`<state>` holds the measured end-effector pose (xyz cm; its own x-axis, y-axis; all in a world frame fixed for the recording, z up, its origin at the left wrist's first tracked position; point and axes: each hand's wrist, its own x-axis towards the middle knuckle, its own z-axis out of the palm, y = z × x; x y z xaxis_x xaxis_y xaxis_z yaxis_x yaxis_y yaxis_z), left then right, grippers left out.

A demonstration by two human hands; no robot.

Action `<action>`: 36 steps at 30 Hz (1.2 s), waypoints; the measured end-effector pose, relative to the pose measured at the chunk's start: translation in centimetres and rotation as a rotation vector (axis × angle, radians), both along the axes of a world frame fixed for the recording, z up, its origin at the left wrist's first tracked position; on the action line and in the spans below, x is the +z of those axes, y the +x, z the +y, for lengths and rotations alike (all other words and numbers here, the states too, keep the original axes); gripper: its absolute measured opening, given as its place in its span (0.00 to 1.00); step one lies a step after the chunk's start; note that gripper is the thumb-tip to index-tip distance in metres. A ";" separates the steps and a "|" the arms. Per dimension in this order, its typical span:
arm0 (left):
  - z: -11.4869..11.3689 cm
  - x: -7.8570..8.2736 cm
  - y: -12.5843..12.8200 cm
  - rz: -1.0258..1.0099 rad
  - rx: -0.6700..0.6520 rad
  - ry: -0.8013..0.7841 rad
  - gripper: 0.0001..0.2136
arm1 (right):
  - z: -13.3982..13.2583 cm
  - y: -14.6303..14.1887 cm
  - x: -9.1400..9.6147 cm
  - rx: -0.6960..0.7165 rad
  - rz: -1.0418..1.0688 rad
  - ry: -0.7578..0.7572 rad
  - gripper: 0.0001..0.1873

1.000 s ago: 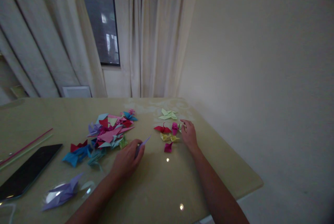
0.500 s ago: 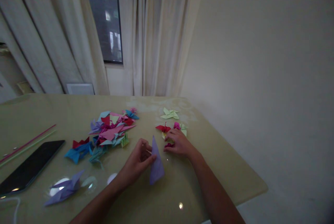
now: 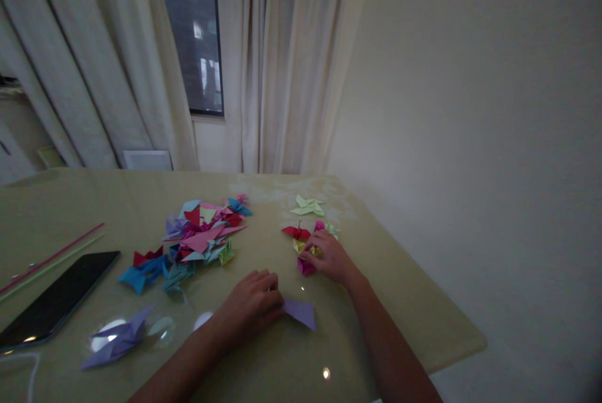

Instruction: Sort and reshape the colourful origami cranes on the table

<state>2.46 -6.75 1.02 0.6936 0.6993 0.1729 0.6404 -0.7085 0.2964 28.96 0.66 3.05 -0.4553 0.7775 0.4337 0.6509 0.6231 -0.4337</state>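
My left hand (image 3: 256,303) is closed on a purple folded paper (image 3: 301,311), whose wide end sticks out to the right just above the table. My right hand (image 3: 329,257) reaches over a small group of folded paper pieces. Its fingertips are pinched together at a magenta folded paper (image 3: 306,267). Partly under those fingers lies a yellow folded paper (image 3: 298,246). Just beyond it sit a red paper crane (image 3: 296,232) and a pink folded paper (image 3: 319,225). A pale green folded paper (image 3: 308,205) rests farther back.
A pile of colourful paper cranes (image 3: 202,234) lies left of centre. Another purple paper crane (image 3: 123,339) is at the front left. Beside it are a black phone (image 3: 61,293), two thin sticks (image 3: 56,256) and a white cable (image 3: 34,371). The table (image 3: 399,303) meets a wall at right.
My left hand has turned over and lowered the purple paper from upright to nearly flat, pointing right. My right fingers have shifted slightly, uncovering more of the magenta and yellow papers.
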 end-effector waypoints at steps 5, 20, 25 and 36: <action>-0.2 -0.3 0.5 -0.086 -0.064 -0.063 0.12 | 0.1 -0.2 -0.1 0.017 -0.041 0.037 0.10; 3.8 1.0 -6.8 0.214 0.759 0.258 0.11 | 0.7 0.3 -0.8 -0.296 -0.151 0.019 0.17; 3.8 0.8 -6.5 0.179 0.751 0.275 0.09 | 0.8 -0.4 -1.3 -0.249 -0.243 0.018 0.18; 3.1 -1.8 -1.9 -0.405 0.205 -0.019 0.12 | 0.4 -1.3 -1.6 -0.031 0.030 -0.048 0.24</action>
<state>0.60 -3.69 -0.74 0.4197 0.8210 0.3870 0.5970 -0.5709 0.5637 27.64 1.05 1.49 -0.4178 0.8117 0.4082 0.6563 0.5803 -0.4822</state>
